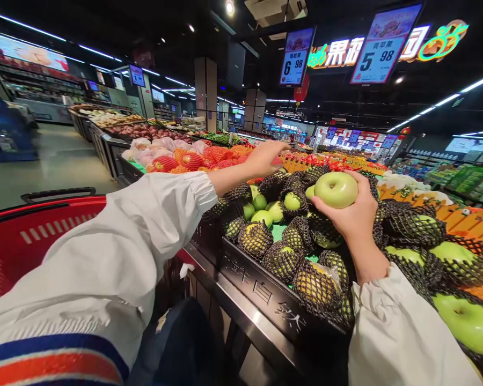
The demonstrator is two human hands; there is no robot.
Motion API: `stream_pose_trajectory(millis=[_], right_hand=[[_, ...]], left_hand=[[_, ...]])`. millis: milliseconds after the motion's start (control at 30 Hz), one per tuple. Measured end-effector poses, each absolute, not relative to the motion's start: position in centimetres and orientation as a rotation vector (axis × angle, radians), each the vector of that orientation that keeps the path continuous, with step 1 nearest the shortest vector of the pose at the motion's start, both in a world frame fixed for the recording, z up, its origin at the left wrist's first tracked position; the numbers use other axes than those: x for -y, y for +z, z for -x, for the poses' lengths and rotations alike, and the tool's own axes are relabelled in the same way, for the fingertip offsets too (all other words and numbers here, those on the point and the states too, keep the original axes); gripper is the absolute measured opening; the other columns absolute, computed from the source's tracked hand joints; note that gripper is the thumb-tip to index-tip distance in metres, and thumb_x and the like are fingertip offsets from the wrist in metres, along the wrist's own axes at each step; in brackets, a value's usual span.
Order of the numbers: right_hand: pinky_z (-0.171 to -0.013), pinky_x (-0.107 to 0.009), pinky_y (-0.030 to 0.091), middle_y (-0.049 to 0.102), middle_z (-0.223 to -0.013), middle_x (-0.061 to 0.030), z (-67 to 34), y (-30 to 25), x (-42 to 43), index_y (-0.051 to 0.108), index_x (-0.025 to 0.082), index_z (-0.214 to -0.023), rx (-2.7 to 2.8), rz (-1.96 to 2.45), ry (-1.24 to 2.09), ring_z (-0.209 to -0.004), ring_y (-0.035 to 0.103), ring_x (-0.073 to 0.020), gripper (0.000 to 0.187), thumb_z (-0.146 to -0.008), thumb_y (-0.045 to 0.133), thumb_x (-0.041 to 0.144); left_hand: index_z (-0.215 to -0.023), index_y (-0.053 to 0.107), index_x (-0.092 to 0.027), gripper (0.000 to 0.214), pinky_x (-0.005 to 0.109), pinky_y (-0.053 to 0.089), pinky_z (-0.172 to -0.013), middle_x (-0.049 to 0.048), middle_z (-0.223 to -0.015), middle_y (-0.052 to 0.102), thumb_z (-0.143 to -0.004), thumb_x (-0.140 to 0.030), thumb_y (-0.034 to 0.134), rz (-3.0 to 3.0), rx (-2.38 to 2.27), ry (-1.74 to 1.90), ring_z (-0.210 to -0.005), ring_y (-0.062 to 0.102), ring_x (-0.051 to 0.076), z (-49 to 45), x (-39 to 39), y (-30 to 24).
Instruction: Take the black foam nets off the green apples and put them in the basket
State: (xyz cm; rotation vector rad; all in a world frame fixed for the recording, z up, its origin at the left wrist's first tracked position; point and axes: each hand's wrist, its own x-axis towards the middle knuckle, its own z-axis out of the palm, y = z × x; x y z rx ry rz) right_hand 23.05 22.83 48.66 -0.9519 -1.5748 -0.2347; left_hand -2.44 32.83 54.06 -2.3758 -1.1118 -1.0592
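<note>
White sleeves extend, right hand gripping a green apple, dimple axis tilted cameraward, left hand seemingly empty.

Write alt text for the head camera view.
A right hand holds a green apple above a black crate of fruit, much in dark mesh sleeves; the left hand extends over the display. A red basket is at left.

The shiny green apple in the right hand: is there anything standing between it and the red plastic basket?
Yes: the left arm, in a loose white fabric sleeve, reaches across the view between the shiny green apple in the right hand and the red plastic basket. Clearance above it is unclear.
</note>
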Motion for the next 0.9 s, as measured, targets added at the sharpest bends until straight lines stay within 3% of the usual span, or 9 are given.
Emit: stream_pose_trajectory(millis=[100,200,300,400,567,633,767,833,900], right_hand=[[-0.100,-0.053,0.051,0.068,-0.125,-0.0121,-23.2,48.8,-22.7,0.058,0.020,-0.126,1.493,0.960,-0.309,-0.107,0.067,-0.0323,0.084,-0.056,0.086,0.057],[-0.100,-0.052,0.051,0.069,-0.123,-0.0112,-23.1,48.9,-22.6,0.058,0.021,-0.124,1.471,0.974,-0.328,-0.106,0.067,-0.0319,0.081,-0.057,0.085,0.058],[-0.099,-0.052,0.051,0.069,-0.123,-0.0118,-23.0,48.9,-22.6,0.058,0.020,-0.123,1.452,0.990,-0.312,-0.104,0.067,-0.0317,0.083,-0.055,0.085,0.058],[-0.099,-0.051,0.050,0.068,-0.124,-0.0125,-23.0,49.0,-22.7,0.058,0.020,-0.124,1.412,1.011,-0.276,-0.105,0.067,-0.0317,0.084,-0.054,0.085,0.059],[-0.098,-0.052,0.050,0.068,-0.121,-0.0133,-23.2,48.9,-23.2,0.058,0.019,-0.125,1.336,1.071,-0.158,-0.103,0.066,-0.0321,0.091,-0.049,0.087,0.059],[-0.100,-0.053,0.049,0.068,-0.122,-0.0139,-23.2,48.7,-23.4,0.058,0.019,-0.124,1.310,1.079,-0.086,-0.104,0.065,-0.0325,0.094,-0.045,0.088,0.060],[-0.101,-0.053,0.051,0.069,-0.115,-0.0115,-22.8,48.4,-23.9,0.061,0.019,-0.115,1.203,0.976,0.236,-0.102,0.066,-0.0301,0.088,-0.043,0.088,0.062],[-0.093,-0.051,0.056,0.069,-0.108,-0.0081,-22.7,48.4,-24.0,0.062,0.020,-0.110,1.118,0.856,0.499,-0.099,0.067,-0.0284,0.079,-0.048,0.085,0.063],[-0.084,-0.048,0.061,0.068,-0.104,-0.0050,-22.8,48.4,-24.1,0.061,0.023,-0.108,1.044,0.723,0.691,-0.096,0.069,-0.0277,0.073,-0.051,0.082,0.064]], left_hand=[[-0.094,0.075,-0.015,0.020,0.036,0.049,-0.099,0.0089,-0.108,0.076,-0.075,-0.017,0.069,2.592,1.556,-0.986,-0.106,0.067,0.024,3.1,-34.9,52.4],[-0.074,0.075,-0.016,0.010,0.034,0.054,-0.089,0.0051,-0.088,0.077,-0.065,-0.017,0.077,2.685,1.699,-0.874,-0.088,0.071,0.024,1.8,-34.9,50.3],[-0.088,0.075,-0.011,0.016,0.046,0.051,-0.101,0.0145,-0.111,0.073,-0.075,-0.020,0.070,2.450,1.721,-1.054,-0.108,0.067,0.033,-0.2,-34.4,50.1],[-0.112,0.069,-0.011,0.029,0.050,0.044,-0.112,0.0177,-0.133,0.059,-0.087,-0.020,0.061,2.185,1.489,-1.556,-0.128,0.056,0.033,-2.6,-33.9,51.6],[-0.134,0.055,-0.025,0.064,0.037,0.061,-0.084,0.0133,-0.149,0.043,-0.076,-0.022,0.081,2.259,0.760,-2.290,-0.105,0.063,0.021,-7.4,-32.1,51.9],[-0.127,0.060,-0.025,0.052,0.032,0.060,-0.077,0.0114,-0.141,0.050,-0.079,-0.021,0.077,2.324,0.606,-2.334,-0.100,0.063,0.018,-8.5,-31.2,50.9],[-0.096,0.069,-0.018,0.011,0.029,0.054,-0.075,0.0063,-0.102,0.068,-0.085,-0.022,0.069,2.388,0.668,-2.434,-0.086,0.064,0.016,-7.9,-31.2,49.3],[-0.085,0.067,-0.016,0.011,0.029,0.051,-0.072,0.0033,-0.088,0.068,-0.083,-0.026,0.073,2.364,0.864,-2.552,-0.075,0.061,0.013,-7.0,-31.9,49.2],[-0.079,0.067,-0.017,0.016,0.030,0.050,-0.080,0.0022,-0.085,0.067,-0.078,-0.026,0.079,2.239,1.028,-2.568,-0.079,0.061,0.014,-6.3,-32.6,49.2]])
